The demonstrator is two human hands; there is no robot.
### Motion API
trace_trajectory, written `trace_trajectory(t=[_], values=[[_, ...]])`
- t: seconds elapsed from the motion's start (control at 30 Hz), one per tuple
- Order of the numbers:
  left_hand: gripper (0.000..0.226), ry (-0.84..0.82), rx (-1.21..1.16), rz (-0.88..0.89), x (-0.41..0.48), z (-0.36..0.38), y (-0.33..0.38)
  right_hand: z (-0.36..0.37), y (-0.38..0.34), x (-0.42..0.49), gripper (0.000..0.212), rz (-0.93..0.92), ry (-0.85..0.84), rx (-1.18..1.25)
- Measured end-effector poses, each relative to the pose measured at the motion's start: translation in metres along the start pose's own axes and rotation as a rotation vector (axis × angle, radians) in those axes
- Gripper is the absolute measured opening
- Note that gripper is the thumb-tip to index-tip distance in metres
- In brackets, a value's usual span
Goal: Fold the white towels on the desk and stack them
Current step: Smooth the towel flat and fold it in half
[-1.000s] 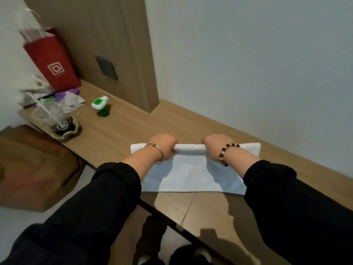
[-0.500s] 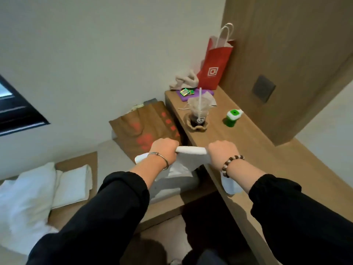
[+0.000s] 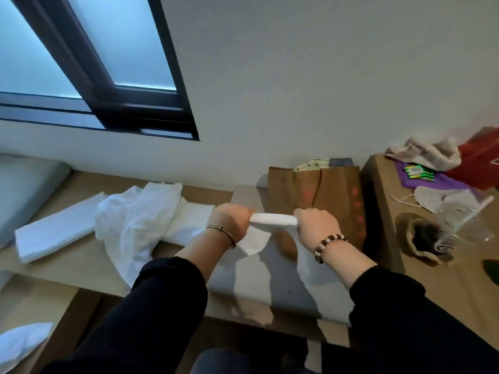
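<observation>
Both my hands hold a folded white towel in the air by its top edge, the rest hanging below. My left hand grips the left end and my right hand grips the right end. On the low wooden bench to the left lie a flat folded white towel, a crumpled white towel and another folded white towel partly under it. The desk is at the right.
A brown paper bag stands between bench and desk. On the desk are a plastic cup with a straw, a purple item, a beige cloth and a red bag. A window is upper left.
I have lifted the towel off the desk and turned left; the view swung from the desk to the bench with the other towels. Both hands keep their grip.
</observation>
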State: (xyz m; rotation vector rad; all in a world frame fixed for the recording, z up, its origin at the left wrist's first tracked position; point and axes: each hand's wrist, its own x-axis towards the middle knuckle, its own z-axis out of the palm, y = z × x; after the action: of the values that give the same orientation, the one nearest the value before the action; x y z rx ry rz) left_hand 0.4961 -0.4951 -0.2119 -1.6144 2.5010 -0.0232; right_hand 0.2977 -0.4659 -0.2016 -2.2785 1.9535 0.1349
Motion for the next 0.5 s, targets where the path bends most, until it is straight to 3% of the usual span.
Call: trace_trajectory(t=[0.17,0.5], values=[[0.026,0.006,0.027,-0.014,-0.007,0.028,-0.087,0.001,-0.064,0.061,0.017,-0.089,0.018,-0.074],[0.022,-0.071,0.01,0.028,-0.024,0.065,-0.303,0.019,-0.272,0.157,0.02,-0.034,-0.007,-0.064]])
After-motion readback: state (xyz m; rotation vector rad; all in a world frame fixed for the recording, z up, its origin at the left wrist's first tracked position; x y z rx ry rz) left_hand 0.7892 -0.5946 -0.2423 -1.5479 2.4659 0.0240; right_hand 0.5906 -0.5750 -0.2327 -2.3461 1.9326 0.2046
